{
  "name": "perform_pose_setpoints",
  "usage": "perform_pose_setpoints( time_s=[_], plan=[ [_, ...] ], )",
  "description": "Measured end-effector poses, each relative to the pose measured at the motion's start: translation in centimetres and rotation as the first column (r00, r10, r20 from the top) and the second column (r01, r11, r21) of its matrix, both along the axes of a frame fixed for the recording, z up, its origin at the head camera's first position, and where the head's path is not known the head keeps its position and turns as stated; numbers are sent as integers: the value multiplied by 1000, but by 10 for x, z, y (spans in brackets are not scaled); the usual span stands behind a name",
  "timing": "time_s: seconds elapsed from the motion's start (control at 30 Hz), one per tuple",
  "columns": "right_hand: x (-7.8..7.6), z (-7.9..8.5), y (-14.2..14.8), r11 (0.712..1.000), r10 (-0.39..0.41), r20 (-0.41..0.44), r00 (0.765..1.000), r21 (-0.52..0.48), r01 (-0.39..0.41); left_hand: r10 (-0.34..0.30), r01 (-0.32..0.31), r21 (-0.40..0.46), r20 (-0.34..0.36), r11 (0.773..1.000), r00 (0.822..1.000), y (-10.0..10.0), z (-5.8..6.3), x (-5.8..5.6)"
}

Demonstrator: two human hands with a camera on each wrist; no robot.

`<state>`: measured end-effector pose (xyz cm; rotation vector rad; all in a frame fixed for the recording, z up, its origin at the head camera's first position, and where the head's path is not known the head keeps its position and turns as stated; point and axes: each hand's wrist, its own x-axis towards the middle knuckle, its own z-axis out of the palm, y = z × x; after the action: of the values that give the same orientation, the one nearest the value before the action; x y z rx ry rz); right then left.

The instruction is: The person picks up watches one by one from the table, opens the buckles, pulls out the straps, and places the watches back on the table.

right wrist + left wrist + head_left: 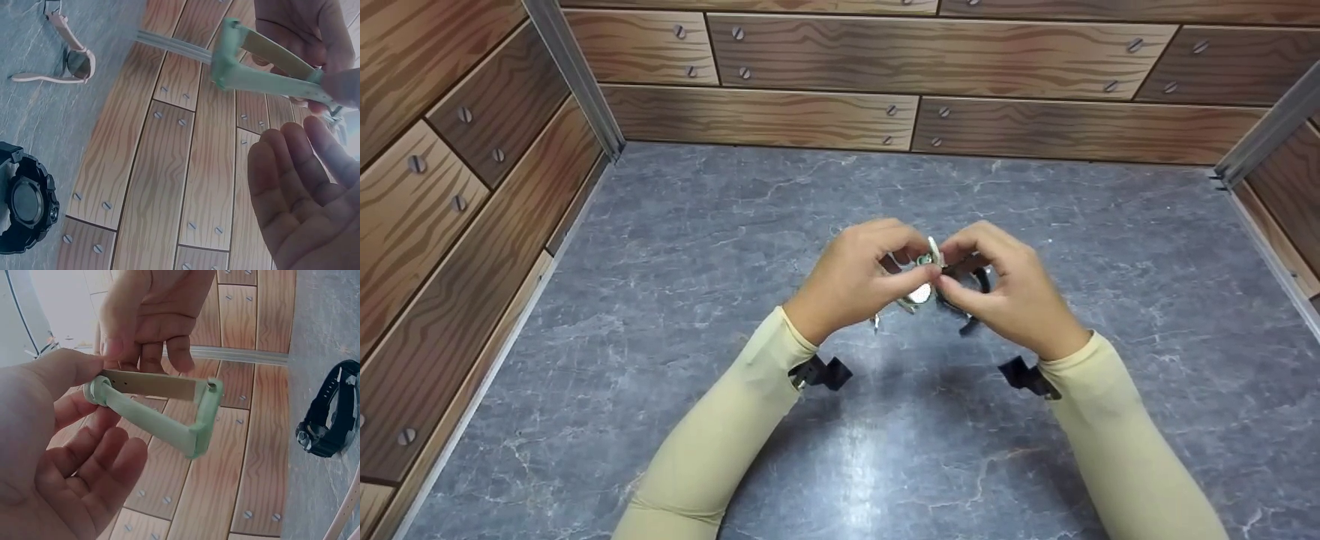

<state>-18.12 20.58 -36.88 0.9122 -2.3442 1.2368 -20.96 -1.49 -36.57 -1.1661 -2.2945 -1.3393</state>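
A watch with a pale green strap [934, 248] is held above the table between both hands. Its strap forms a narrow loop, and in the left wrist view the green case [207, 419] hangs toward the table, seen edge-on. My left hand [864, 271] pinches the strap near its keeper [98, 390], where the two ends meet. With thumb and fingers, my right hand [1003, 279] pinches the strap at that same end. Both thumb tips are close together there. The fingers partly hide the buckle.
On the grey table [720, 225] lies a black watch [29, 202] below my right hand. A pink watch [84, 59] with a dark face lies near it, to the left. Wood-patterned walls [810, 52] enclose the back and sides.
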Motion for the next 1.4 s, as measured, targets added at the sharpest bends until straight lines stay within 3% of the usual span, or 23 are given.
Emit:
perform_pose_setpoints(
  time_s=[0.23,0.37,0.67,1.03,1.13,1.23,1.4],
  plan=[
    [-2,-4,-2,1000,-21,21,1000,10,21,-26,16,160,60,987,998,2,1,1],
    [-2,-5,-2,1000,-20,14,1000,-13,20,-44,27,211,74,977,996,2,1,0],
    [-4,-5,2,999,11,-47,999,-46,-13,-91,64,210,122,976,988,0,-2,-1],
    [-7,-5,3,1000,-29,-145,989,-17,26,-121,91,166,185,982,975,-1,-3,-3],
    [-8,-6,3,1000,-25,-160,987,-16,22,-85,74,90,120,993,989,-2,-2,-4],
    [-8,-7,4,1000,-20,-160,987,-16,18,-56,56,7,0,998,998,-3,-2,-4],
    [-8,-8,6,999,-28,-103,994,18,30,-18,5,-83,-165,997,986,-5,-3,-5]
  ],
)
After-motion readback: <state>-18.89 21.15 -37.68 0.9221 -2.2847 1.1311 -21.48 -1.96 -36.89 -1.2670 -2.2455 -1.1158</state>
